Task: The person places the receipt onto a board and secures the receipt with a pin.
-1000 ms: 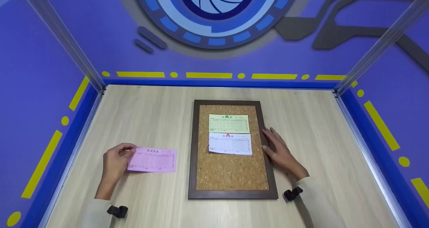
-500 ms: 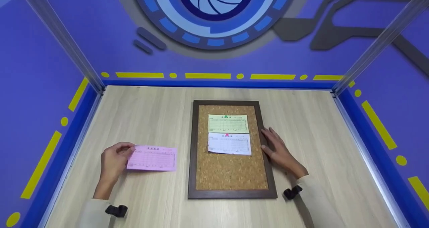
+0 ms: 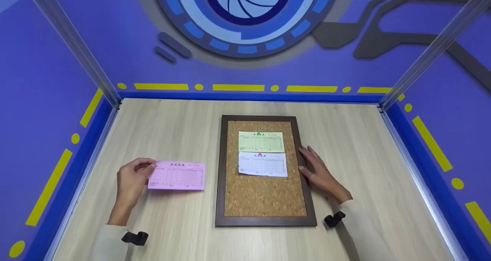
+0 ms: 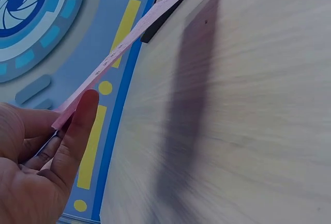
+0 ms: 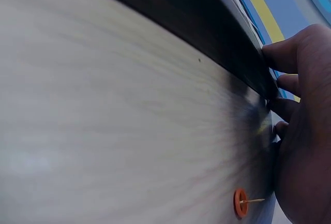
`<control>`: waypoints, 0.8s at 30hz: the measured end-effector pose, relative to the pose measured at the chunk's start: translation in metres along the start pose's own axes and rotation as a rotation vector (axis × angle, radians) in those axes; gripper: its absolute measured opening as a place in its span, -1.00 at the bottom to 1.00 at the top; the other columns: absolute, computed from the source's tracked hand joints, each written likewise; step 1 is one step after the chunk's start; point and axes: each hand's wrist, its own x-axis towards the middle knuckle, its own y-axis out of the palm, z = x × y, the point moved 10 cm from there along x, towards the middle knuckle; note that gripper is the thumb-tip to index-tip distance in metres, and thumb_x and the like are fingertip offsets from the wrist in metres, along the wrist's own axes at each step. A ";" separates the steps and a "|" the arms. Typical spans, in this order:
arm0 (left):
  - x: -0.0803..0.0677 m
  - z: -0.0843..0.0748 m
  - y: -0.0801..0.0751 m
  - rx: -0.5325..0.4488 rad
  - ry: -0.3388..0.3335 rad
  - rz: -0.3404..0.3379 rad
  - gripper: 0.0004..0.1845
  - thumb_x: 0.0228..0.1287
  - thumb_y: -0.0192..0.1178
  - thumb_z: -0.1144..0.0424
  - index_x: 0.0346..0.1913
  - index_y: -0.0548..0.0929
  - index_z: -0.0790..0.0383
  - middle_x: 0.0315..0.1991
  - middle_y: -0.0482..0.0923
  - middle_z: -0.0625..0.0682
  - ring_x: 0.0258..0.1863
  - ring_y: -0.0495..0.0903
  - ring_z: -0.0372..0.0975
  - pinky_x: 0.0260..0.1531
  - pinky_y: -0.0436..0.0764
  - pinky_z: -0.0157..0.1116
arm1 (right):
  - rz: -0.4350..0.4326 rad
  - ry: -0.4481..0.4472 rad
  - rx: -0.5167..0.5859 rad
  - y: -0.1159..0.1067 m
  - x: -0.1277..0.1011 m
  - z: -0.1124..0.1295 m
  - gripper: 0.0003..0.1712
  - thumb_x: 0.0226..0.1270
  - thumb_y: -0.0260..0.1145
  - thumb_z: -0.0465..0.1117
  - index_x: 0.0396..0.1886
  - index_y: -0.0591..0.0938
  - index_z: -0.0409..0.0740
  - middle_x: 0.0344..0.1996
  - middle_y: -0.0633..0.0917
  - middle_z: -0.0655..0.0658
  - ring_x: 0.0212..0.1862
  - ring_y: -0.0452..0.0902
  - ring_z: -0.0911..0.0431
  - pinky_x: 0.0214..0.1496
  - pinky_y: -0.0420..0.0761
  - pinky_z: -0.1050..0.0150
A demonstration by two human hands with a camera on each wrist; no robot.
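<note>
Pink slip (image 3: 177, 175) is hovering above the surface (image 3: 161, 130), left of the corkboard (image 3: 264, 192); left hand (image 3: 130, 178) fingers are pinching its edge, while right hand (image 3: 318, 171) is resting straight fingers along the frame.

We see a pink gridded paper slip (image 3: 177, 175) at left, green (image 3: 261, 141) and white slips (image 3: 262, 164) on brown speckled cork (image 3: 264, 194), dark-framed, on pale woodgrain bench (image 3: 356, 138).

The print on the pink slip (image 3: 177, 175), the green slip (image 3: 261, 141) and the white slip (image 3: 262, 164) is too small to read. In the right wrist view the right hand (image 5: 302, 131) is cut by the picture's edge, and the table (image 5: 103, 131) is blurred.
</note>
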 end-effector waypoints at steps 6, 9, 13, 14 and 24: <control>-0.002 -0.007 0.005 -0.031 0.002 0.008 -0.84 0.52 0.35 0.43 0.03 0.79 0.45 -0.10 0.78 0.27 -0.30 0.73 -0.29 -0.43 0.73 -0.38 | 0.001 0.013 -0.001 -0.001 0.000 0.000 -0.16 0.71 0.29 0.00 0.79 0.22 -0.12 0.79 0.04 -0.35 0.79 -0.23 -0.35 0.67 -0.12 -0.53; -0.004 -0.011 0.005 -0.028 0.012 0.005 -0.85 0.52 0.35 0.44 0.02 0.80 0.45 -0.10 0.78 0.28 -0.30 0.73 -0.28 -0.43 0.74 -0.37 | 0.003 0.001 0.001 0.000 0.001 0.001 -0.16 0.70 0.30 0.00 0.79 0.23 -0.12 0.78 0.06 -0.35 0.79 -0.23 -0.35 0.67 -0.12 -0.52; -0.006 -0.017 0.007 -0.019 0.025 0.009 -0.84 0.52 0.35 0.43 0.03 0.80 0.44 -0.10 0.78 0.28 -0.30 0.74 -0.29 -0.42 0.75 -0.37 | 0.008 0.002 -0.002 0.000 0.000 0.001 -0.16 0.71 0.29 0.00 0.79 0.22 -0.12 0.78 0.05 -0.35 0.79 -0.24 -0.36 0.66 -0.13 -0.54; -0.006 -0.019 0.007 -0.017 0.027 0.011 -0.84 0.52 0.35 0.43 0.03 0.80 0.44 -0.10 0.78 0.28 -0.30 0.74 -0.28 -0.41 0.76 -0.37 | 0.010 0.004 -0.001 0.001 0.000 0.000 -0.16 0.71 0.28 0.00 0.79 0.21 -0.12 0.78 0.04 -0.36 0.79 -0.24 -0.36 0.66 -0.13 -0.54; -0.007 -0.027 0.015 -0.039 0.027 0.036 -0.83 0.55 0.35 0.39 0.06 0.79 0.42 -0.04 0.76 0.29 -0.24 0.74 -0.25 -0.38 0.77 -0.36 | 0.029 0.025 0.000 0.000 -0.001 0.001 -0.15 0.72 0.26 0.03 0.81 0.19 -0.10 0.79 0.02 -0.34 0.79 -0.26 -0.35 0.67 -0.14 -0.53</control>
